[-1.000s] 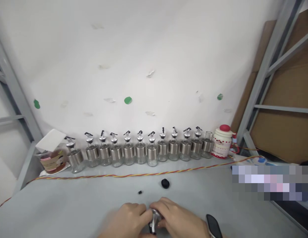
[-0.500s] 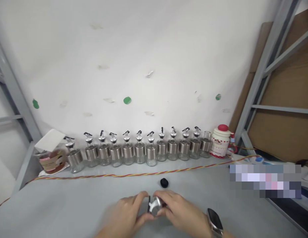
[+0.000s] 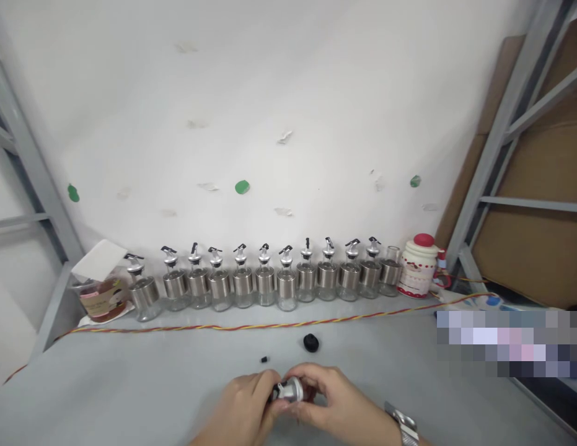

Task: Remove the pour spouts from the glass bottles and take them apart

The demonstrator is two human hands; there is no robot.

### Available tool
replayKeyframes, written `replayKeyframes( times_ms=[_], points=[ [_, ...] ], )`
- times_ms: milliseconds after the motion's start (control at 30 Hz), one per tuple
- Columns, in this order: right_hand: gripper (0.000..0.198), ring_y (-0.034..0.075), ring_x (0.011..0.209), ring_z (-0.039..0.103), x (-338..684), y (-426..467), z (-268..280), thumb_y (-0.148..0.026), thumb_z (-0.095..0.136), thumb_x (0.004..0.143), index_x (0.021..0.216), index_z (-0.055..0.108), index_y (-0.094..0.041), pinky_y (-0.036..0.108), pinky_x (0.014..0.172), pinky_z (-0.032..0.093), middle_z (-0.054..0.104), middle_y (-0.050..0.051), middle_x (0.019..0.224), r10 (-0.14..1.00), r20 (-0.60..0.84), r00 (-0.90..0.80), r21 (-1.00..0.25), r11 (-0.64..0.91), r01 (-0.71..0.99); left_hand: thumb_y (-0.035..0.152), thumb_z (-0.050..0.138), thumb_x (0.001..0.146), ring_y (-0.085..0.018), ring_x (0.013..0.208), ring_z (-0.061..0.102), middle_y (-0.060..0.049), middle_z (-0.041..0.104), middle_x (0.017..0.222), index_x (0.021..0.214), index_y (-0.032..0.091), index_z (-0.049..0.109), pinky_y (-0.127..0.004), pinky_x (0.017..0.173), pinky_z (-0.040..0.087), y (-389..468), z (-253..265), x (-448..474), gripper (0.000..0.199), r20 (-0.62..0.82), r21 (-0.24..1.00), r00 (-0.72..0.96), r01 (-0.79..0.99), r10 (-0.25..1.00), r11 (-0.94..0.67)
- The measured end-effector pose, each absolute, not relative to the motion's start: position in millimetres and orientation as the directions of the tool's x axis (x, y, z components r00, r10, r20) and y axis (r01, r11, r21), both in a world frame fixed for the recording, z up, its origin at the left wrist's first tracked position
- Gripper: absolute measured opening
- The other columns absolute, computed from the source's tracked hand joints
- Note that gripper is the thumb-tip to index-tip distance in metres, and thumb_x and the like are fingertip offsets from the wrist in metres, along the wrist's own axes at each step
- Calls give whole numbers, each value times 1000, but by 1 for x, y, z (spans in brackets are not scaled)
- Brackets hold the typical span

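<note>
Between both hands, low in the middle of the head view, is a silver bottle pourer spout (image 3: 292,390) with a black lever at its left end. My right hand (image 3: 339,396) is closed round its wide base. My left hand (image 3: 248,399) pinches the lever end with thumb and fingers, which partly hide it. Just beyond the hands, a round black rubber stopper (image 3: 311,342) lies on the grey table (image 3: 130,384). Left of that stopper rests a tiny black piece (image 3: 264,359), too small to name.
Along the wall stands a row of several glass bottles (image 3: 287,285) with steel bands and pourers; the rightmost bottle (image 3: 390,272) has no pourer. A red-and-yellow twisted cord (image 3: 251,327) crosses before them. A cream jar (image 3: 417,269) stands right, a tea container (image 3: 105,300) left.
The pourer spout has tipped sideways, and my left hand has closed in on its lever end. A tiny black piece now shows on the table beyond my hands.
</note>
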State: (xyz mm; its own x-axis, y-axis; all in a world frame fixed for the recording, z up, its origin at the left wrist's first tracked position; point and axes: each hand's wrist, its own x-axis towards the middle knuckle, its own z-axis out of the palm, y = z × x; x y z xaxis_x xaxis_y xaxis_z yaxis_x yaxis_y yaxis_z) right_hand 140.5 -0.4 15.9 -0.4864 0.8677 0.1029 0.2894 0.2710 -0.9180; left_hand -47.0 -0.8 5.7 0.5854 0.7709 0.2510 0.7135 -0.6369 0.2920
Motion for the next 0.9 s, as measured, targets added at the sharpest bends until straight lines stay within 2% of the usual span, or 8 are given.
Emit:
replayKeyframes(
  times_ms=[100, 200, 300, 400, 500, 567, 733, 900],
  points=[
    [26, 12, 64, 51, 138, 0, 10, -29, 60, 71, 94, 59, -17, 23, 63, 42, 56, -2, 65, 865, 81, -495, -946, 223, 234, 28, 38, 83, -15, 60, 58, -2, 63, 69, 85, 20, 46, -21, 55, 41, 1, 0, -48, 11, 282, 417, 552, 666, 785, -618],
    [26, 13, 66, 53, 136, 0, 4, -24, 61, 70, 94, 56, -17, 23, 63, 42, 57, -2, 68, 895, 98, -436, -956, 206, 209, 34, 39, 83, -11, 50, 50, 3, 55, 58, 79, 20, 45, -18, 48, 36, 1, -4, -44, 15, 285, 587, 427, 630, 858, -508],
    [27, 13, 71, 53, 135, -1, 2, -17, 59, 69, 95, 53, -18, 23, 67, 42, 58, -1, 75, 924, 192, -329, -913, 292, 285, 42, 38, 83, -9, 42, 44, 6, 44, 49, 67, 20, 41, -17, 42, 31, 1, -8, -37, 27, 214, 785, 304, 512, 928, -349],
    [33, 14, 76, 54, 135, -4, 6, -14, 59, 68, 100, 51, -19, 24, 73, 42, 59, 0, 84, 927, 235, -293, -872, 334, 358, 48, 37, 81, -8, 38, 41, 8, 39, 43, 65, 20, 41, -17, 39, 31, 0, -10, -31, 33, 130, 910, 255, 353, 958, -217],
    [29, 14, 78, 55, 132, -6, 10, -13, 56, 71, 99, 52, -18, 24, 74, 42, 61, 1, 86, 923, 225, -311, -868, 335, 366, 50, 39, 80, -10, 42, 44, 6, 44, 48, 68, 17, 48, -19, 41, 36, 1, -8, -29, 36, 107, 951, 176, 268, 979, -152],
    [23, 14, 74, 56, 129, -7, 10, -14, 54, 73, 96, 53, -18, 23, 71, 43, 61, 1, 80, 929, 227, -292, -868, 329, 371, 50, 42, 79, -12, 54, 51, 2, 52, 58, 68, 15, 54, -21, 50, 44, 2, -6, -28, 38, 109, 974, 136, 183, 985, -134],
    [19, 14, 75, 57, 126, -8, 3, -16, 51, 77, 96, 52, -18, 23, 71, 45, 61, 2, 83, 905, 330, -269, -825, 415, 385, 46, 53, 74, -20, 84, 56, -4, 63, 80, 81, 14, 63, -33, 79, 44, 1, -9, -21, 34, 102, 994, 261, -72, 960, -86],
    [40, 18, 95, 53, 133, -9, 6, -20, 50, 80, 120, 42, -21, 30, 85, 43, 57, 8, 104, 795, 418, -439, -648, 600, 469, 42, 61, 69, -22, 93, 56, -6, 65, 94, 91, 16, 64, -34, 84, 42, 2, -5, -21, 34, 49, 980, 220, -201, 974, -4]
  ],
)
